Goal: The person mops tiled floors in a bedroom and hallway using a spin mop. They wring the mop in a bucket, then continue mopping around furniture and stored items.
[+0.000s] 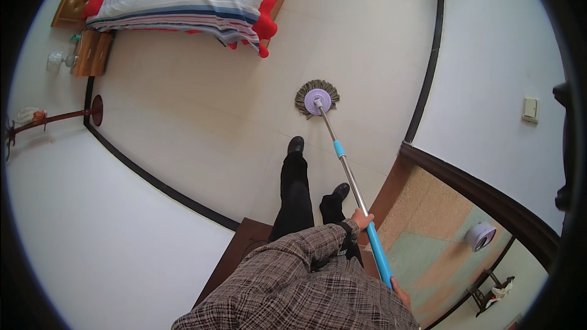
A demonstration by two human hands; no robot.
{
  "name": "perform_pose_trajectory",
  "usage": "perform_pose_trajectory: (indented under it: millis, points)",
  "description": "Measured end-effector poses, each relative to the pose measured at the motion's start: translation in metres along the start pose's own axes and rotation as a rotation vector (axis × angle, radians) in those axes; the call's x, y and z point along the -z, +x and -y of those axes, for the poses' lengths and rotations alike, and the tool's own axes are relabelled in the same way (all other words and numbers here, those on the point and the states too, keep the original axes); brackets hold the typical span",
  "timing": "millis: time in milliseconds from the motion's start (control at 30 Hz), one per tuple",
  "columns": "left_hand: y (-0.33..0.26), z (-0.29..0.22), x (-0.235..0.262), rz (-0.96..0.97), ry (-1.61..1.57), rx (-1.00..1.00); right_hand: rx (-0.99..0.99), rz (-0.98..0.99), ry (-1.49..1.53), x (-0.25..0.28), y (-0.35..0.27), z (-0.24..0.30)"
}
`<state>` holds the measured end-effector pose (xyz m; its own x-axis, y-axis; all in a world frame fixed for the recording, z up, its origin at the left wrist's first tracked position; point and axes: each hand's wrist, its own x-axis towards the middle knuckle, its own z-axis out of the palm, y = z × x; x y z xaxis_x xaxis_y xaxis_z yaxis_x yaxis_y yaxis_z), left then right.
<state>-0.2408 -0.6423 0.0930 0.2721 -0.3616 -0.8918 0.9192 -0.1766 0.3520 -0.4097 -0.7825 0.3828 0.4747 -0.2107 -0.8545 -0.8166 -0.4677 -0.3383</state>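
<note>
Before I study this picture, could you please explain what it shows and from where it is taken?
There is no robot, only a person with bare hands. This single picture comes from a fisheye camera on the person's head, looking down, so straight edges look bent. The left hand holds a mop partway along its pole; the right hand grips the upper end. The round mop head rests on the pale floor, ahead of the two dark shoes. A bed stands beyond.
</note>
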Motion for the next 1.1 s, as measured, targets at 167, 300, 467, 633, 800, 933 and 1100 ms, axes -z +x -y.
perform_pose_trajectory:
  millis: [167,300,467,633,800,933,1100]
  points:
    - [0.0,-0.03,0.06,-0.12,-0.175,-0.105,0.263,0.013,-0.233,-0.004,0.031,0.061]
    - [0.015,-0.072,0.168,-0.178,-0.347,-0.142,0.476,0.051,-0.348,-0.033,0.103,0.149]
    - [0.025,-0.147,0.347,-0.361,-0.567,-0.302,0.72,0.043,-0.491,-0.106,0.209,0.289]
    - [0.006,-0.18,0.441,-0.604,-0.596,-0.236,0.762,0.112,-0.508,-0.178,0.263,0.4]
    - [0.003,-0.149,0.469,-0.603,-0.322,-0.099,0.72,0.14,-0.564,-0.189,0.253,0.398]
    - [0.025,-0.089,0.404,-0.497,-0.361,-0.188,0.717,0.091,-0.62,-0.148,0.233,0.329]
    - [0.03,-0.019,0.22,-0.465,-0.257,-0.185,0.654,0.052,-0.582,-0.06,0.176,0.199]
